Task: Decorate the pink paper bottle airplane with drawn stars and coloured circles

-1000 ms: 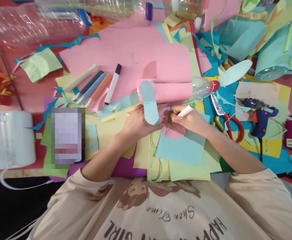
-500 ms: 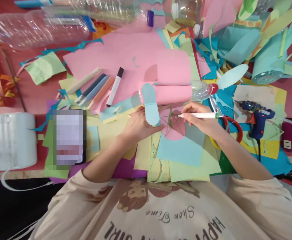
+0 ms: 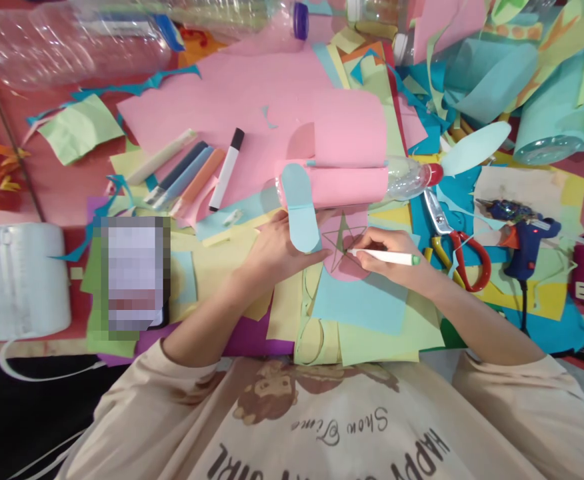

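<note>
My right hand (image 3: 385, 253) pinches a white marker pen (image 3: 392, 257) with a green end, its tip at the middle of a star drawn on a rounded pink paper piece (image 3: 355, 269). One slim part of the star is filled green. My left hand (image 3: 279, 250) lies flat beside it, thumb stretched to the pink paper's left edge, other fingers partly hidden behind a light blue paper strip (image 3: 303, 227). That strip crosses a plastic bottle (image 3: 407, 179) wrapped in pink paper, with a red cap. A light blue sheet (image 3: 357, 303) lies under the pink piece.
Several markers (image 3: 187, 177) lie at left, above a phone (image 3: 135, 273) and a white case (image 3: 27, 280). Red-and-yellow scissors (image 3: 469, 260) and a blue glue gun (image 3: 527, 247) are at right. Large plastic bottles (image 3: 72, 47) and paper scraps line the back.
My right hand has moved the pen down and left, from the star's right side to its middle. My left hand stays nearly in place. More of the scissors shows now.
</note>
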`<state>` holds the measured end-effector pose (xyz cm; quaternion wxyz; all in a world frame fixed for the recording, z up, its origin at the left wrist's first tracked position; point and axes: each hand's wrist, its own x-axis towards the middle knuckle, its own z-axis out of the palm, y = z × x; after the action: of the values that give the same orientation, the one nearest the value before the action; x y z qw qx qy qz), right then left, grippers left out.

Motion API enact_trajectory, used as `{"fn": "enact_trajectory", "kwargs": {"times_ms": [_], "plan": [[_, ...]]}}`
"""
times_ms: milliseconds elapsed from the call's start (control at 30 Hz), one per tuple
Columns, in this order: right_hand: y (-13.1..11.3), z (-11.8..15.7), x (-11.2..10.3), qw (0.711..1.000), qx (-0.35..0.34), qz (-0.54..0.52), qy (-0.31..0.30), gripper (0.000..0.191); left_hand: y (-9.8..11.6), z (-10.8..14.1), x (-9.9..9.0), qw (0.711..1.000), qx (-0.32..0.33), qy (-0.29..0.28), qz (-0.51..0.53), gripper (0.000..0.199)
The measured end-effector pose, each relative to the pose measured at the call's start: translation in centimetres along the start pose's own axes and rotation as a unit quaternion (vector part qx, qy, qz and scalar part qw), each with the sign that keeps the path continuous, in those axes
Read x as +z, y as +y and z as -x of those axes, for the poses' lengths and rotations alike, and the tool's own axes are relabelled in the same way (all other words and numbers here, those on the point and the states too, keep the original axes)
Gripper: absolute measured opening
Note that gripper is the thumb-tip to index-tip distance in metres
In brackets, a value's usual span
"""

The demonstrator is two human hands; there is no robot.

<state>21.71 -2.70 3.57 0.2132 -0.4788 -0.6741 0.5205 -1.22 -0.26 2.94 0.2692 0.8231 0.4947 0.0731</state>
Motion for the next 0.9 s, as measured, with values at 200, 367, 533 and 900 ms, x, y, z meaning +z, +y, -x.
{"fn": "enact_trajectory", "kwargs": {"times_ms": [200,367,533,900], "plan": [[0.33,0.04,0.02,1.000,-0.017,0.013,0.011,0.020,-0.01,0.16,0.14,1.000,0.003,0.010,0.003,0.057],[0.50,0.11,0.09,0.999,-0.035,0.027,0.014,0.023,0.09,0.15,0.10,1.000,0.000,0.008,-0.002,0.057],[0.54,0.19,0.27,0.999,-0.048,0.023,0.011,0.021,0.02,0.11,0.07,1.000,-0.006,0.002,-0.006,0.058],[0.44,-0.02,0.15,0.999,-0.030,0.018,0.009,0.021,0.10,0.08,0.13,1.000,-0.009,0.000,-0.012,0.058]]}}
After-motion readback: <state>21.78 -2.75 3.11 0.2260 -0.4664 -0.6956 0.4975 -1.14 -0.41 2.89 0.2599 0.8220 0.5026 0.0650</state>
